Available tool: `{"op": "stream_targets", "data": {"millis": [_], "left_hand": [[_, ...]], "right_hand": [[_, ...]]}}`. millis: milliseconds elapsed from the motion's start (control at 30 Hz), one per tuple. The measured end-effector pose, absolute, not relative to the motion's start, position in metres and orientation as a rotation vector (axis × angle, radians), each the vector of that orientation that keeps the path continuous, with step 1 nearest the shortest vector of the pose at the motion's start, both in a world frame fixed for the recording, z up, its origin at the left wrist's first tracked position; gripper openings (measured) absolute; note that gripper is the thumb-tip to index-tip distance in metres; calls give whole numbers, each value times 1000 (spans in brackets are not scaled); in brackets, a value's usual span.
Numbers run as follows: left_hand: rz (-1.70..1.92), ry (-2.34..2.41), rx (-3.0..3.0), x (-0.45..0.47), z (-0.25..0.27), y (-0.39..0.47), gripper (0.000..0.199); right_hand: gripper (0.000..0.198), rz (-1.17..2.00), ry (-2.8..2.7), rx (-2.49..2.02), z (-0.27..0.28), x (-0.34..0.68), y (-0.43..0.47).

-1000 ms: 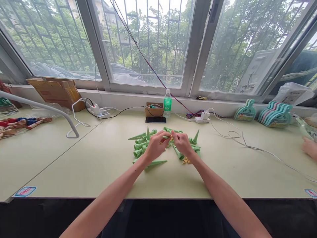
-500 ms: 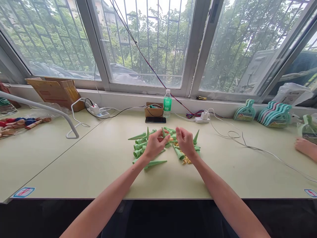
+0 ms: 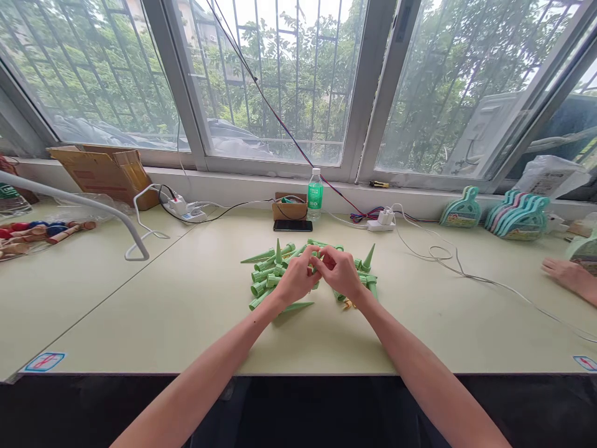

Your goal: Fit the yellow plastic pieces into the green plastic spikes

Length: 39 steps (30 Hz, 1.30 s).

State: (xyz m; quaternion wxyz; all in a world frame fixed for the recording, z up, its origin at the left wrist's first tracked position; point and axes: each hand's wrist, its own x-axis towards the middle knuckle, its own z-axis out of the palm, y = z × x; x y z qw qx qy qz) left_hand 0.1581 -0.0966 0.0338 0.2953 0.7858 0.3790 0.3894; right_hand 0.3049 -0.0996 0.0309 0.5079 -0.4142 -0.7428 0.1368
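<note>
My left hand (image 3: pixel 296 274) is closed around a green plastic cone-shaped spike, mostly hidden behind the fingers. Pressed up against it, my right hand (image 3: pixel 341 272) has its fingertips pinched together at the top of the spike; whatever they hold is hidden. Several more green plastic spikes (image 3: pixel 262 274) with ridged caps lie in a pile to the left, and one points straight up (image 3: pixel 278 251). On the right side sit other green spikes (image 3: pixel 368 257), with small yellow pieces (image 3: pixel 349 304) partly covered by my right hand.
Behind the pile are a black phone (image 3: pixel 293 226), a small cardboard box (image 3: pixel 290 208) and a water bottle (image 3: pixel 315 195). White cables (image 3: pixel 438 252) run across the right side from a power strip (image 3: pixel 381 222). Another person's hand (image 3: pixel 566 272) rests at the far right.
My right hand has moved left to meet my left hand at the spike. The other person's hand at the far right has shifted left.
</note>
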Motion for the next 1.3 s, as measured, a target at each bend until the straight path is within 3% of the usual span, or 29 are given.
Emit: {"op": "stream_targets", "data": {"millis": [233, 600, 1300], "left_hand": [[1017, 986, 2128, 158, 37, -99, 32], [1335, 1009, 2027, 157, 41, -95, 18], [1322, 1078, 2028, 157, 38, -93, 19]], "right_hand": [[30, 253, -1812, -1030, 31, 308, -97], [34, 216, -1747, -1082, 33, 319, -91], [40, 195, -1837, -1112, 28, 317, -88]]}}
